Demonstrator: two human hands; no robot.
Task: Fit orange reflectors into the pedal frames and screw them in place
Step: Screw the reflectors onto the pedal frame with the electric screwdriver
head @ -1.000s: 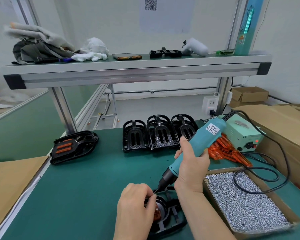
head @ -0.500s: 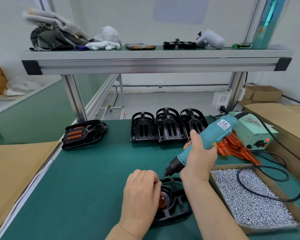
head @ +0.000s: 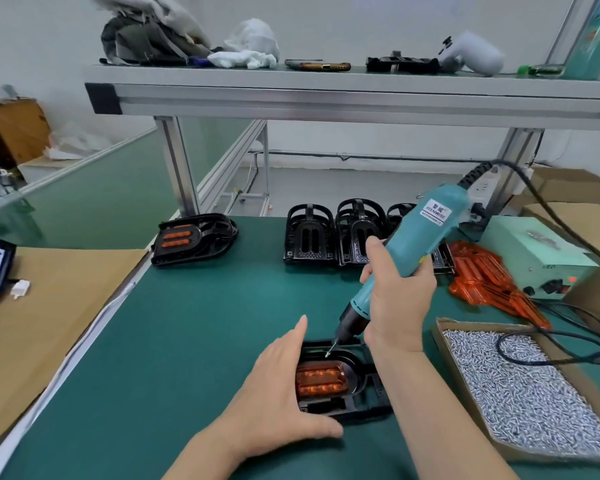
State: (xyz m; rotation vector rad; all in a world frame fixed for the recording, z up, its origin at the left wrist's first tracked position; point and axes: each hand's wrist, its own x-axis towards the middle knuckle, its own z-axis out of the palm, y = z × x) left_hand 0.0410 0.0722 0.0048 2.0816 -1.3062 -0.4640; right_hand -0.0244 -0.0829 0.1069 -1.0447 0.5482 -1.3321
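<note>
Screwing reflector into pedal frame, lower centre

Left hand point(head: 278, 393) flat, fingers straight, bracing pedal frame point(head: 354, 386) (stops sliding); right hand point(head: 395, 303) grasps screwdriver point(head: 406, 254), tip above orange reflector point(head: 321, 377).

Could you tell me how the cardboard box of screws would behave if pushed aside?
Probably heavy for its size: the cardboard box is full of screws. Low walls might spill some. The black cable lying inside could snag.
</note>
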